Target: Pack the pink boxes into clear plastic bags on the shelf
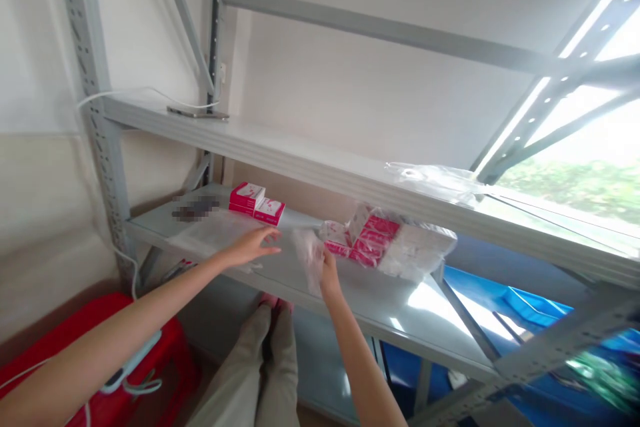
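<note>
My right hand (329, 272) is closed on the edge of a clear plastic bag (309, 255), which hangs crumpled to its left over the shelf. Just left of that bag, my left hand (254, 245) is held with its fingers apart and nothing in them. Behind the left hand stand small pink and white boxes (247, 199) in a low stack. To the right of my right hand, more pink and white boxes (373, 240) lie inside a larger clear plastic bag (420, 250). A flat sheet of clear plastic (205, 233) rests on the shelf at the left.
The grey metal shelf (360, 300) runs below an upper shelf board (300, 157), which bears a phone (197, 113) and some clear plastic (433, 181). A red stool (170, 340) with a power strip (127, 363) stands lower left. Blue bins (535, 307) are at the right.
</note>
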The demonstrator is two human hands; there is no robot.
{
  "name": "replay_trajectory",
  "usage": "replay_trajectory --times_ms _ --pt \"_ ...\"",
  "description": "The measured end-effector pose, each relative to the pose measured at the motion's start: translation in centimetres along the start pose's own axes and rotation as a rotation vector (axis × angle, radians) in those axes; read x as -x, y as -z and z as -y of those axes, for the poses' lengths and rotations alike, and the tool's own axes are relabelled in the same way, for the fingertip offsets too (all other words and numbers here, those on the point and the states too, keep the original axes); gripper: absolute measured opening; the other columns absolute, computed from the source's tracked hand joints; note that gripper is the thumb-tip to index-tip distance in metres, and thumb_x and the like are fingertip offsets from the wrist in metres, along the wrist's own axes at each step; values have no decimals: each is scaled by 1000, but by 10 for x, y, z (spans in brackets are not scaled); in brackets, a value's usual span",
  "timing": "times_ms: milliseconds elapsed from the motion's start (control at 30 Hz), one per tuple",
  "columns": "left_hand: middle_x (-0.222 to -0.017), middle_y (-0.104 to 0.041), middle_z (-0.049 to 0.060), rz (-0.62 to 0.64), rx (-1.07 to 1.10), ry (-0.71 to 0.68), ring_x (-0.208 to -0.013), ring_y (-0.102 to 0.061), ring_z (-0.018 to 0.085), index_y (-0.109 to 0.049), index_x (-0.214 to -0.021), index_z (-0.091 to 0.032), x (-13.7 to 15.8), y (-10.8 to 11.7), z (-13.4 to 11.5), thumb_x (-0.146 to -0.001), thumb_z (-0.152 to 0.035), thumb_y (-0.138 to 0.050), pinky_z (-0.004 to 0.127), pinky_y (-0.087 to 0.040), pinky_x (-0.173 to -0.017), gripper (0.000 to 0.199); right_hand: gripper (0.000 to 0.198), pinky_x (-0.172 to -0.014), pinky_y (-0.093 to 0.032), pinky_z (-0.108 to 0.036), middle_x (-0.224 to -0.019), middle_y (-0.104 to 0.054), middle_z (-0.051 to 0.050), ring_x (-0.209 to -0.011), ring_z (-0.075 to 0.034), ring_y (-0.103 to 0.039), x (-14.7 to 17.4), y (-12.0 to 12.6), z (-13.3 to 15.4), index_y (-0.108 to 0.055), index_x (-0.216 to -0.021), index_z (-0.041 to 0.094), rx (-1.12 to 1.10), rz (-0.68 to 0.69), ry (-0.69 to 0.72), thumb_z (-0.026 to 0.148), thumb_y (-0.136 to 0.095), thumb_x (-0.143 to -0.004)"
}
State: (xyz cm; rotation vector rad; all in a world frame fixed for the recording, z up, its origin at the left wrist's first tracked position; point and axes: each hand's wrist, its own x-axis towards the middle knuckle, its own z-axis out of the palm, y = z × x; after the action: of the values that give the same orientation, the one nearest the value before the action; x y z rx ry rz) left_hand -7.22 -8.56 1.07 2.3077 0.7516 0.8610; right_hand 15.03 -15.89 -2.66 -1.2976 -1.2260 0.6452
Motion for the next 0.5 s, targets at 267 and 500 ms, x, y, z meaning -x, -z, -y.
replay_trajectory --times_ms 267,500 --pt "-110 -63 6 -110 5 -206 -103 -58 21 -60 -106 -22 -1 -66 -78 -81 -33 -63 33 -44 -90 27 39 -81 -47 -32 -101 -67 -4 -90 -21 -60 47 28 38 -64 -100 22 -339 145 4 40 -68 -66" --pt "-88 -63 3 -167 -107 -163 -84 -60 18 -62 -82 -19 -9 -63 -78 -85 -22 -55 30 -44 -78 8 57 -77 -48 -34 -114 -63 -10 -98 -24 -60 57 46 38 -60 -109 22 -396 39 -227 66 -49 -75"
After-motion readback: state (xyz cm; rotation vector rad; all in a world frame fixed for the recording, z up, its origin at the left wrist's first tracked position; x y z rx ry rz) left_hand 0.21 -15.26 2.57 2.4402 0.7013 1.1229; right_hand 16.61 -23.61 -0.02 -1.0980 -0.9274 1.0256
